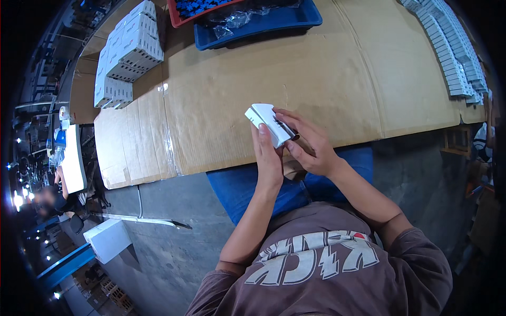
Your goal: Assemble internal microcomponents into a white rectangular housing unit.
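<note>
Just above the table's near edge, a small white cardboard box (270, 126) is tilted between my hands. My left hand (268, 152) grips its left and lower side, with the thumb lying along the face. On the other side my right hand (312, 145) closes round the box's right end, fingers over the top and thumb below. A dark, shiny piece (293, 135) shows at that end, partly under my right fingers; its kind I cannot make out.
Brown cardboard covers the table (232, 95). Stacked white boxes (132, 50) stand at the far left, with rows of white boxes (448, 52) at the far right. A blue tray (258, 32) holds clear plastic; a red tray (182, 21) holds blue pieces. Another person (52, 197) sits far left.
</note>
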The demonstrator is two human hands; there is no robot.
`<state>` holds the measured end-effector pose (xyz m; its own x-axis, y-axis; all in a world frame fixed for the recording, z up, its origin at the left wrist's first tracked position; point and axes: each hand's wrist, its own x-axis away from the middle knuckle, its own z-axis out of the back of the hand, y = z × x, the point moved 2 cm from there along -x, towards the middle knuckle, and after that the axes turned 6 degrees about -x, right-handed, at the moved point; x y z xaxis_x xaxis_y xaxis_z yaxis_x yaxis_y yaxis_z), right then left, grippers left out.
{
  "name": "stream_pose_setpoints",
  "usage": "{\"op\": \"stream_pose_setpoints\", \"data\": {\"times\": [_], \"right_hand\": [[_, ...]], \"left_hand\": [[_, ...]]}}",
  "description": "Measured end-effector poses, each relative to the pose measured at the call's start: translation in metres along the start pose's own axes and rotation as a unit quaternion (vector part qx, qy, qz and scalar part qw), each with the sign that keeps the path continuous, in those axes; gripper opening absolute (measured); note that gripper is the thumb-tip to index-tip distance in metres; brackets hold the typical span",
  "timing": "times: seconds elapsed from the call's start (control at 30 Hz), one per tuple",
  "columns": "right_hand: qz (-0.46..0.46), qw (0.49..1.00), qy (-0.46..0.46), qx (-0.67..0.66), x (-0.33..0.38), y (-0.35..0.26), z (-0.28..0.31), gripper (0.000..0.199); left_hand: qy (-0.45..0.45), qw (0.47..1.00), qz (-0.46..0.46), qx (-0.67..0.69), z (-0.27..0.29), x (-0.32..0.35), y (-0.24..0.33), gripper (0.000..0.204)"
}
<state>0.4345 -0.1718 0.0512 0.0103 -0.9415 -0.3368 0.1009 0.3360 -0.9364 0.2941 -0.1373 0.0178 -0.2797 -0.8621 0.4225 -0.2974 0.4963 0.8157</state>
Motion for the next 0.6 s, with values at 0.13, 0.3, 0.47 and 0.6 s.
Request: {"op": "stream_pose_setpoints", "data": {"times": [0.13, 0.3, 0.47, 0.6], "right_hand": [[0.051, 0.99, 0.02, 0.133, 0.002, 0.004, -0.001, 0.051], [0.051, 0.985, 0.041, 0.157, 0.007, 0.011, -0.009, 0.046], [0.051, 0.981, 0.057, 0.176, 0.008, 0.011, -0.012, 0.04], [0.104, 0.967, 0.084, 0.215, 0.008, 0.013, -0.014, 0.035]], "left_hand": [[0.034, 0.994, -0.069, -0.082, -0.012, 0.002, 0.008, 0.058], [0.043, 0.991, -0.063, -0.107, -0.017, 0.004, 0.006, 0.054], [0.069, 0.991, -0.066, -0.094, -0.033, 0.011, 0.016, 0.051], [0.076, 0.992, -0.049, -0.084, -0.035, 0.01, 0.015, 0.047]]}}
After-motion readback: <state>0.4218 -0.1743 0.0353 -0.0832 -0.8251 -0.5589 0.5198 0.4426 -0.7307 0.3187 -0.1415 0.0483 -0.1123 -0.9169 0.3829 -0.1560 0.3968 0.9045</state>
